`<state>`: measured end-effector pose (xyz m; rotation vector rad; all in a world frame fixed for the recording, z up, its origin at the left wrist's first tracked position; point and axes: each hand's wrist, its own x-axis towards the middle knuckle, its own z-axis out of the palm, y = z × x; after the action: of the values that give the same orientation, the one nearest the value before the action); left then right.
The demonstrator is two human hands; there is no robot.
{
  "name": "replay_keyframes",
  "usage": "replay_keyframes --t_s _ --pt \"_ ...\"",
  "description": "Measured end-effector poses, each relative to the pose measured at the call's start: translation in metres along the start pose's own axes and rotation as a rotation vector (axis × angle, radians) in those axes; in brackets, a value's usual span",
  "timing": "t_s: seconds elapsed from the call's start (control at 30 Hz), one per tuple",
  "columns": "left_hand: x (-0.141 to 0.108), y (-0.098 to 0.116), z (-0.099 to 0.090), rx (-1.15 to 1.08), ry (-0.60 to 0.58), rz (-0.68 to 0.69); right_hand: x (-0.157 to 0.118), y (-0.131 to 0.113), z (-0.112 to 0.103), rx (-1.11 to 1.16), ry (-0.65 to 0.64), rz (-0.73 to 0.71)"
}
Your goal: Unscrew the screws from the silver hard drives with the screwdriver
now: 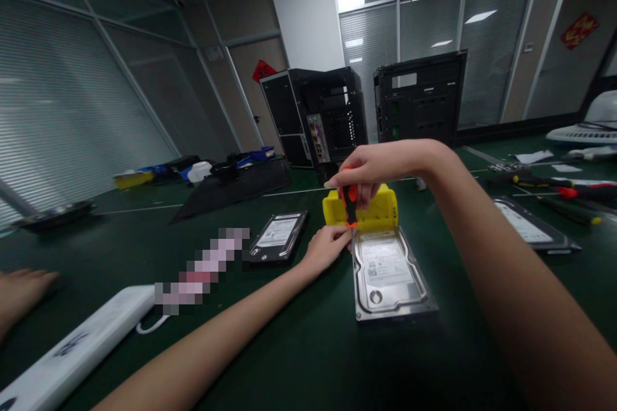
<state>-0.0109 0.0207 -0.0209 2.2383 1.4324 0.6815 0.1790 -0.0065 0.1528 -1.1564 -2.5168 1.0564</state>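
An orange and black screwdriver [351,199] stands upright in my right hand [364,170], whose fingers are wrapped round its handle from above. Its lower end is at the upper left edge of a silver hard drive [388,270] with a white label. My left hand [328,245] rests beside that edge, fingertips at the screwdriver's foot; what they pinch, if anything, is too small to make out. Behind the drive, touching its far end, is a yellow plastic piece [383,209]. A second hard drive [279,236] lies left of my left hand.
Computer cases [419,99] stand at the back. On the right are another drive [525,225] and pliers [588,191]. A white power strip [81,340] and another person's hand [24,292] are at the left, with a black mat [231,189] further back.
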Motion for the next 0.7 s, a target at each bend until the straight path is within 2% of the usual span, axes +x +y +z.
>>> replay_keyframes --t_s 0.2,0.33,0.43,0.5,0.6,0.7 --pt "-0.003 0.000 -0.008 -0.014 0.120 0.056 -0.001 0.001 -0.004 -0.056 -0.013 0.023" --pt "-0.010 -0.002 -0.022 0.105 0.180 0.074 -0.002 0.002 -0.005 -0.066 -0.012 0.028" --pt "-0.015 -0.005 -0.028 0.310 0.158 0.130 -0.002 0.003 -0.005 -0.090 0.007 0.032" --pt "-0.017 -0.006 -0.028 0.399 0.105 0.220 -0.002 0.002 -0.005 -0.101 0.014 0.044" --pt "-0.018 -0.008 -0.025 0.447 0.025 0.350 -0.003 0.001 -0.006 -0.101 0.004 0.059" --pt "-0.018 -0.008 -0.024 0.458 0.023 0.375 -0.003 0.001 -0.006 -0.089 0.005 0.061"
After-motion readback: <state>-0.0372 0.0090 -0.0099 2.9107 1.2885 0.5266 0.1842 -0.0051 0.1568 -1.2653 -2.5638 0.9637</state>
